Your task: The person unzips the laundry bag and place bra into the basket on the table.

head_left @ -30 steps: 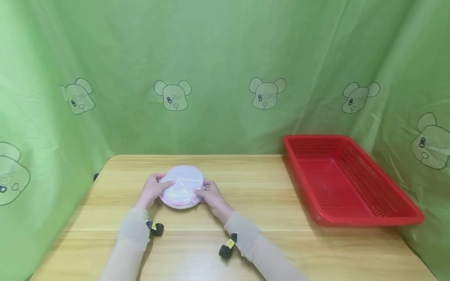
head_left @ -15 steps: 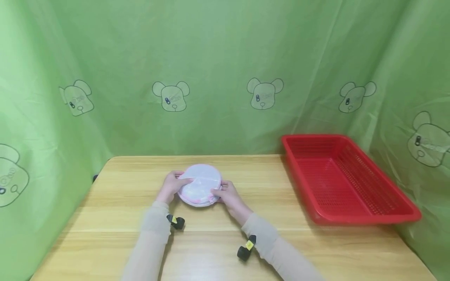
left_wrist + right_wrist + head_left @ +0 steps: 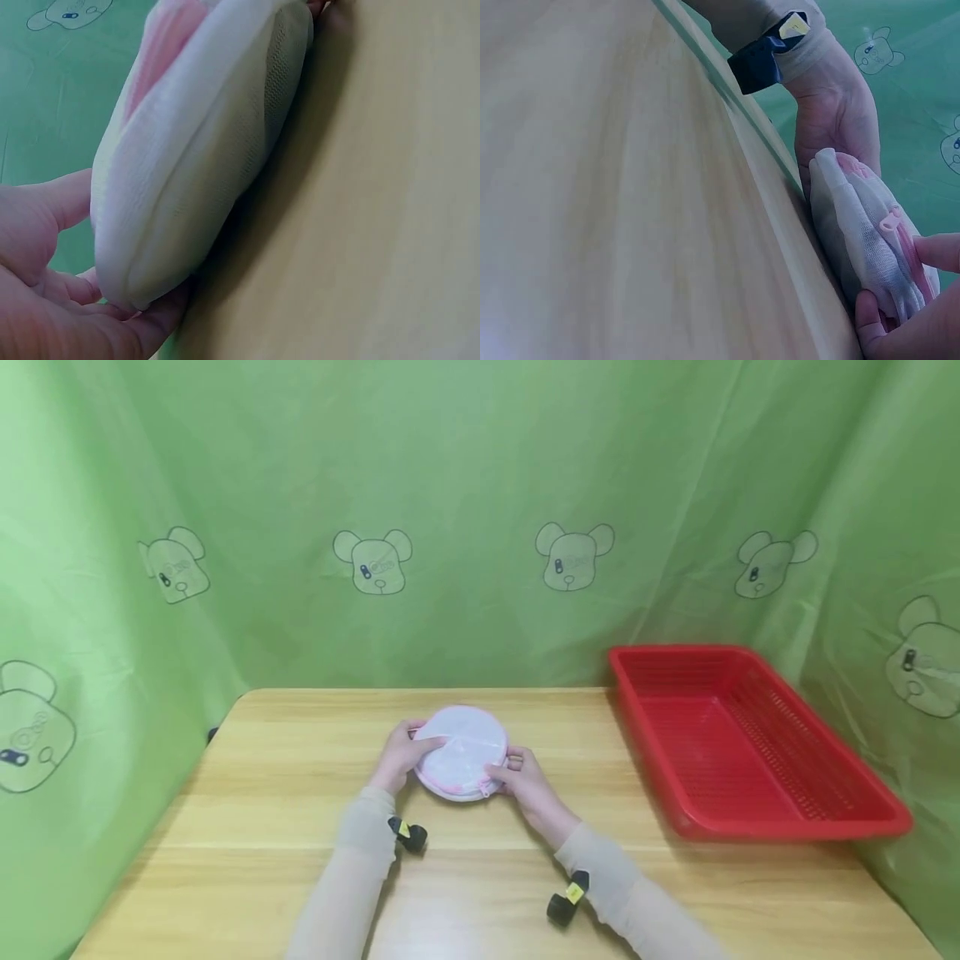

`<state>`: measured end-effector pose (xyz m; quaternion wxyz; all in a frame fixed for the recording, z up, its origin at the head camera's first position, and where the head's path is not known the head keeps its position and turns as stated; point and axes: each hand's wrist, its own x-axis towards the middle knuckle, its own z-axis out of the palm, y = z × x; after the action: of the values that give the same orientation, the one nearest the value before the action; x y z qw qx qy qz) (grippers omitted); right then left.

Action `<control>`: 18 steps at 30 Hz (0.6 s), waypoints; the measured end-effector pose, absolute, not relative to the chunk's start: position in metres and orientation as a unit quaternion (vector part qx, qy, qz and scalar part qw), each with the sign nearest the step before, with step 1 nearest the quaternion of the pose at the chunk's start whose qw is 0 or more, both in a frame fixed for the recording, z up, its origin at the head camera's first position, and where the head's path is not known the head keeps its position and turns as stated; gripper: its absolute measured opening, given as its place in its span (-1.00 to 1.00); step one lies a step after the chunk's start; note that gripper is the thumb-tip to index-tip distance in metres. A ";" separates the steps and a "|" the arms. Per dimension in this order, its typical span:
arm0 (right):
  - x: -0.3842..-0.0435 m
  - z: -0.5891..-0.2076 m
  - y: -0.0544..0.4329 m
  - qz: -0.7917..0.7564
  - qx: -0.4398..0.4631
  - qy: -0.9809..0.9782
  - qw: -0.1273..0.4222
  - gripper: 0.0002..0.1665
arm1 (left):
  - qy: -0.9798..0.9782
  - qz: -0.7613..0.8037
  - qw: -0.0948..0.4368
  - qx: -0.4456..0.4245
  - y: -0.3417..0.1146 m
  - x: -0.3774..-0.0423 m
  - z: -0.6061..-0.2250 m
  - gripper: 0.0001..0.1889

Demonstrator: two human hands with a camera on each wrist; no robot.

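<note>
Between my two hands is a round, pale zippered pouch (image 3: 467, 747) with pink trim and mesh on its side, held just over the table. My left hand (image 3: 406, 755) grips its left edge, thumb on the top face and fingers underneath. On the opposite edge my right hand (image 3: 529, 785) pinches the pouch near a pink zipper pull (image 3: 892, 219). The left wrist view shows the pouch's puffy side (image 3: 187, 157) with the left fingers (image 3: 161, 319) curled below it. Whatever is inside the pouch is hidden.
A red plastic basket (image 3: 678, 806) with slotted walls stands at the right of the wooden table (image 3: 285, 760). Green curtains (image 3: 465, 452) with bear-head prints enclose the back and both sides. A small black camera sits on each wrist.
Both hands have carried the pouch to the right across the table, from left of centre to about the middle. Their grip on it looks the same. The basket stays where it was.
</note>
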<state>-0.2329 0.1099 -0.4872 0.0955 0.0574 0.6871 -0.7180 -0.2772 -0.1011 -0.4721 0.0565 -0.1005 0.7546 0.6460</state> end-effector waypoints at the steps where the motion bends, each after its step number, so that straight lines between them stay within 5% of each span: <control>1: -0.233 -0.487 0.112 -0.717 0.059 0.688 0.097 -0.26 | 0.748 0.653 0.057 -0.101 -0.100 -0.277 -0.473 -0.33; 18: -0.229 -0.483 0.130 -0.732 0.055 0.670 0.108 -0.36 | 0.646 0.755 0.075 -0.083 -0.111 -0.274 -0.473 -0.34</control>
<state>-0.2293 0.1303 -0.4827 0.1079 0.0555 0.6705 -0.7319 -0.2736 -0.1109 -0.4726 0.0750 -0.0831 0.6456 0.7554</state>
